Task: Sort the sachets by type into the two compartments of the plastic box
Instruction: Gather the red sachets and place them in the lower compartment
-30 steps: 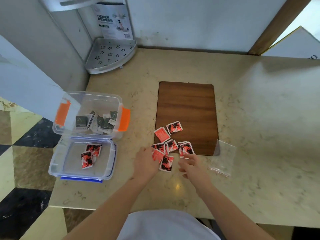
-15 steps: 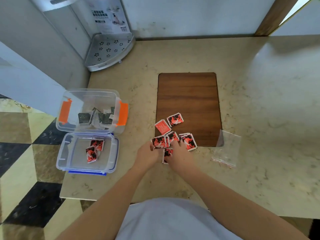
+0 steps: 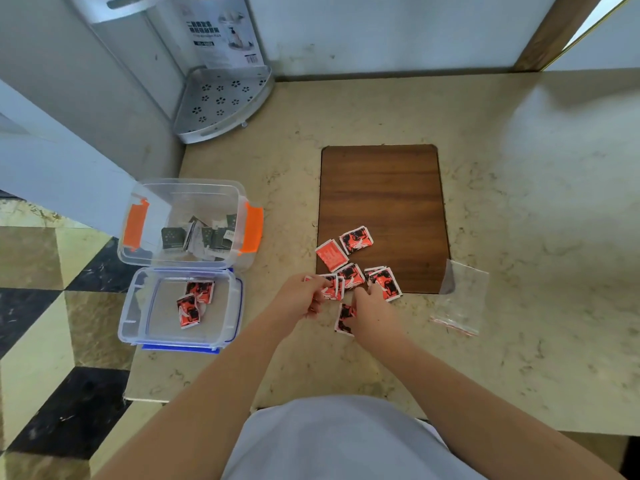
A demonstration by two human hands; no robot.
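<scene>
Several red sachets (image 3: 356,240) lie scattered at the near edge of a brown wooden board (image 3: 381,195). My left hand (image 3: 299,296) is closed on a small stack of red sachets (image 3: 330,287). My right hand (image 3: 372,311) rests on the counter, fingers touching the red sachets beside it, one sachet (image 3: 343,318) partly under it. The clear plastic box (image 3: 239,220) with orange clips holds dark green sachets (image 3: 199,235). Its near shallow compartment (image 3: 133,306) with a blue rim holds two red sachets (image 3: 194,301).
An empty clear zip bag (image 3: 459,301) lies right of the board. A white perforated corner shelf (image 3: 221,102) stands at the back left. The counter edge drops to a checkered floor (image 3: 52,323) just left of the box.
Both hands have moved closer together over the pile. My left hand has gathered red sachets into a stack, and my right hand has slid forward onto the sachets.
</scene>
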